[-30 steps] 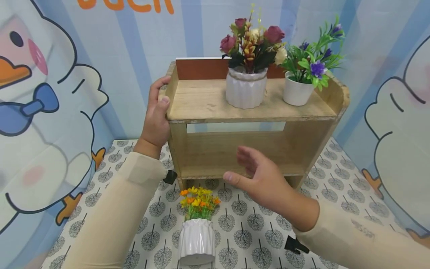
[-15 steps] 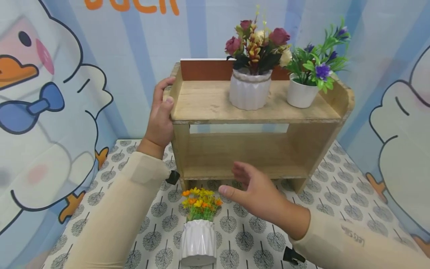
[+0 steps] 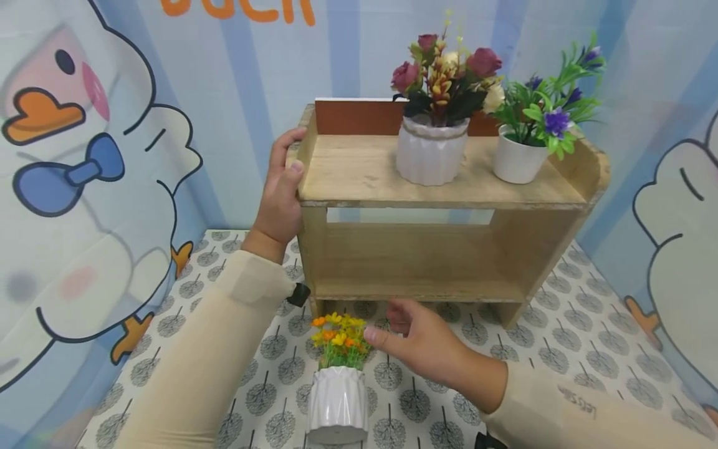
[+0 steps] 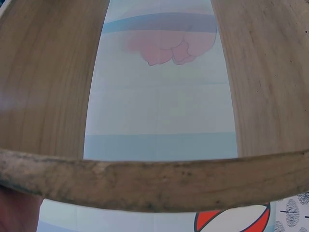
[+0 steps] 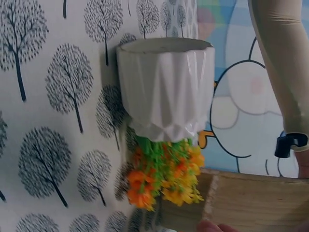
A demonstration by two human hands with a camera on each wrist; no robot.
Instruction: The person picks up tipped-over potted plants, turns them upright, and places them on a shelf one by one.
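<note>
On the tabletop [image 3: 566, 349], which is covered in a cloth printed with little grey trees, a wooden shelf unit [image 3: 449, 206] stands against the cartoon duck backdrop. My left hand [image 3: 280, 193] holds the shelf's left end: the fingers are curled over the top of the side board and the thumb lies against its front edge, so this grip is closed on the wood. The left wrist view shows little more than that worn wooden edge very close up, with a sliver of the hand in the bottom corner.

My right hand [image 3: 417, 340] hovers low in front of the shelf, just beside the orange and yellow flowers [image 3: 339, 337] of a small white ribbed pot [image 3: 337, 404]. This grip is relaxed and fairly wide, fingers loosely extended, holding nothing. The thumb tip looks very close to the blooms, but I cannot tell whether it touches them. The pot stands upright on the tabletop, in front of the shelf's left leg and nearer to me than the shelf. In the right wrist view the pot [image 5: 166, 89] and its flowers [image 5: 166, 176] fill the middle of the frame.

On the shelf's top board stand two more plants: a white ribbed pot with red and cream roses [image 3: 432, 149] near the middle, and a smaller white pot with purple flowers [image 3: 518, 161] to its right.
</note>
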